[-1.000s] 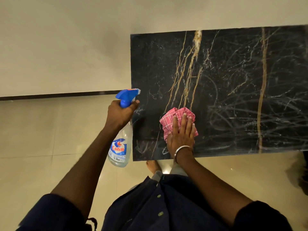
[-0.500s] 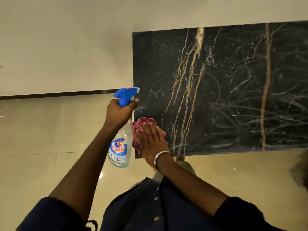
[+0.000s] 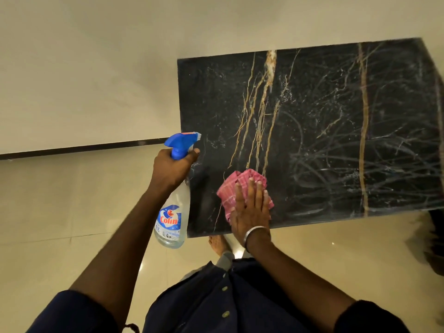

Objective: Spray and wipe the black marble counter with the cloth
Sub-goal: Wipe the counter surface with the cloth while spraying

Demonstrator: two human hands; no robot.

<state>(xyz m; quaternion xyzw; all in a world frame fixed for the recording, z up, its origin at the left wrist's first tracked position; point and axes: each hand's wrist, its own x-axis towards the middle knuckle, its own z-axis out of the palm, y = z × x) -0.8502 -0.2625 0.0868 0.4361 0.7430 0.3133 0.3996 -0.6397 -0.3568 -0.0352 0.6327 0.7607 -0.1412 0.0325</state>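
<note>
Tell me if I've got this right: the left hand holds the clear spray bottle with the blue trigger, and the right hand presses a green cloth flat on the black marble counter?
Not quite: the head view shows the cloth is pink checked, not green. The rest stands.

Spray bottle, clear w/ blue trigger head: front label carries brand "Colin" in red letters w/ white outline, on a blue-and-white swirl; a small red-and-white round emblem sits just above the word. Below the brand, lower on the same label, a blue patch and rows of fine print, too small to read. Orange strip on top of the trigger head, near the nozzle: marking illegible. No other legible text, nos. or signs.
</note>
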